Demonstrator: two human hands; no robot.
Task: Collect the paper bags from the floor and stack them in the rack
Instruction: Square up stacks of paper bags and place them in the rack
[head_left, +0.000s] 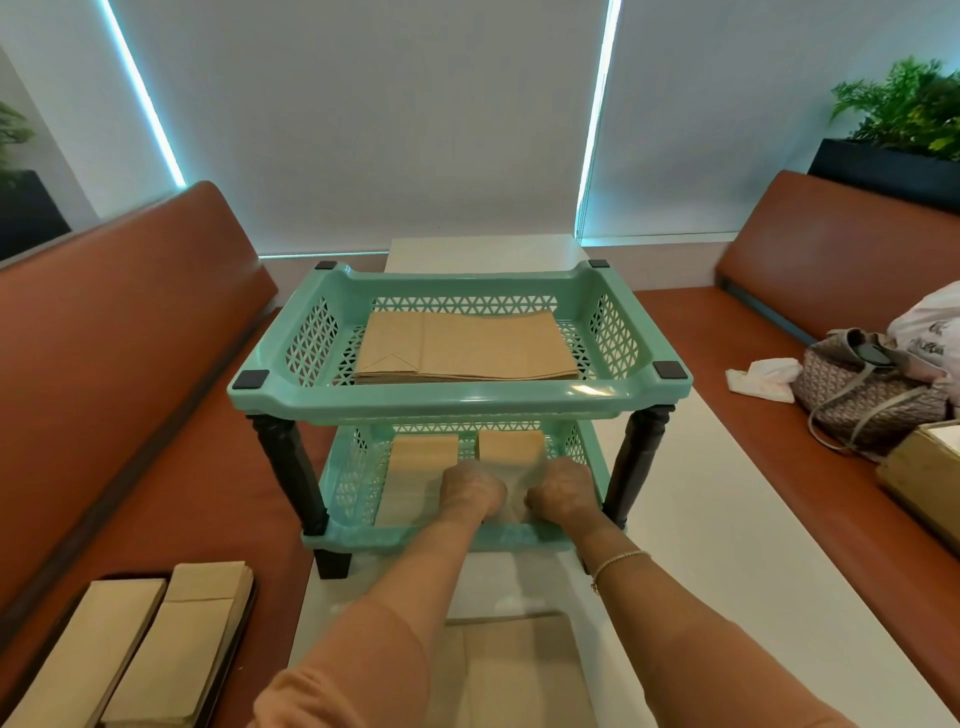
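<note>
While both hands reach into the lower tray (358, 538) of the mint rack (613, 387), the left hand (470, 491) and right hand (561, 491) are curled as fists over paper bags (423, 457) there, though whether they pinch one is blurred. Another stack (467, 345) fills the upper tray; more bags (130, 654) lie on the bench's near-left corner, a handbag (862, 387) on the opposite bench.
</note>
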